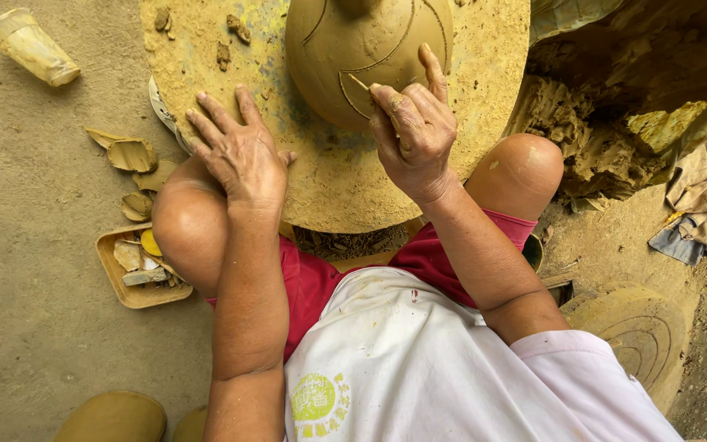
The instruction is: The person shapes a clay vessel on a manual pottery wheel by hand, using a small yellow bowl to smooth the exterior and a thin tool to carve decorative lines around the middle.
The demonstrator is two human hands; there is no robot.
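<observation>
At top centre, the clay pot (pixel 366 57) stands on the round wheel (pixel 484 98). Right hand (pixel 415 131) pinches a thin stick (pixel 359 83) against its wall; left hand (pixel 239 151) lies spread flat near the wheel's left edge.

Right hand (pixel 415 131) pinches a thin stick (pixel 359 83), tip against the grooved clay pot (pixel 345 49) on the round wheel (pixel 484 90). Left hand (pixel 239 147) rests flat, fingers spread, on the wheel's near edge. Small tray (pixel 116 282) of clay scraps on floor by left knee.
</observation>
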